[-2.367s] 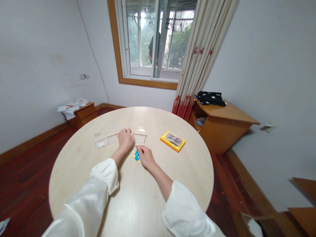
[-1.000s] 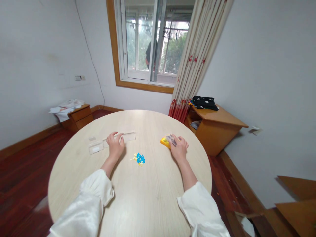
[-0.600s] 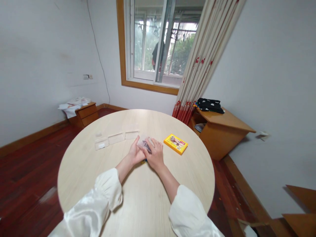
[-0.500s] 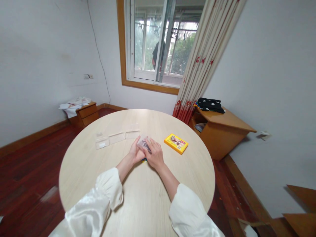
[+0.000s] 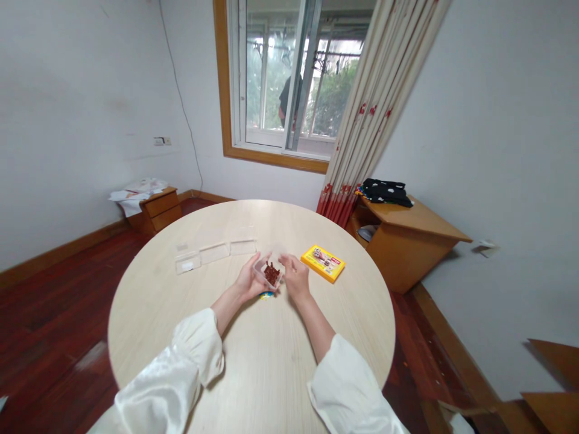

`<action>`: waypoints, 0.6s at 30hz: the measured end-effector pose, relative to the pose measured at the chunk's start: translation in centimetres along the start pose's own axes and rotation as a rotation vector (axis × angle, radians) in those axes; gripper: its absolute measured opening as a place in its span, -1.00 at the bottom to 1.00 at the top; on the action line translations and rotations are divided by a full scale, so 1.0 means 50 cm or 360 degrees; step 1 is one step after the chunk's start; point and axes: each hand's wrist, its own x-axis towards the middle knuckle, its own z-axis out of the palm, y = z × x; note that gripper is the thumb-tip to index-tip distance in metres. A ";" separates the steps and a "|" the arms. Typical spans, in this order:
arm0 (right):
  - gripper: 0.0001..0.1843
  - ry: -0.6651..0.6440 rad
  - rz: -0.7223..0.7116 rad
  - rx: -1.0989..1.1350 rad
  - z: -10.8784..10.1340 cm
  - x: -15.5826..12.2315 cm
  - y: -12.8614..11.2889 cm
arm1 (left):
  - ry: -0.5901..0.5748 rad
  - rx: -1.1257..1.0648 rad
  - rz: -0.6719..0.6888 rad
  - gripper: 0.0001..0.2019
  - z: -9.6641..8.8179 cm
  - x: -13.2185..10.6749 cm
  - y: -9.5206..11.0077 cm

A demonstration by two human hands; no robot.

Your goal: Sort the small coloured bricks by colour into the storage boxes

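My left hand (image 5: 246,279) is closed around a small clear plastic box (image 5: 259,269) above the middle of the round table. Inside the box lies a heap of small reddish-brown pieces (image 5: 272,273). At the box's right side, my right hand (image 5: 296,277) has its fingers bent around the edge of a see-through lid (image 5: 278,249), which is tilted up and faint. Whether the lid is hinged to the box I cannot tell. Just below the box, a small blue and yellow item (image 5: 266,295) lies on the table, partly covered.
Clear plastic boxes (image 5: 187,263) stand in a row at the table's left. A yellow printed box (image 5: 322,263) lies right of my hands. The round table (image 5: 253,374) has a curved edge. Beyond it are a wooden cabinet (image 5: 407,241) and a curtain (image 5: 371,114).
The box's lid has come up, and the reddish-brown pieces now show inside. My right hand has moved off the top of the box to the right; my left hand has hardly moved.
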 end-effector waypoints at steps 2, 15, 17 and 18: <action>-0.57 0.0094 0.0150 0.0170 -0.007 0.009 -0.001 | -0.0049 0.0052 -0.0022 -0.63 0.001 -0.003 -0.002; -0.63 0.0605 0.1168 0.1450 0.070 0.027 0.009 | 0.0149 0.0532 0.0647 -0.41 0.028 0.020 -0.046; -0.64 0.0572 0.1097 0.1468 0.085 0.015 0.009 | 0.0186 0.0948 0.0987 -0.37 0.025 0.023 -0.065; -0.65 0.0540 0.1033 0.1480 0.093 0.008 0.006 | 0.0178 0.1205 0.1141 -0.37 0.022 0.023 -0.074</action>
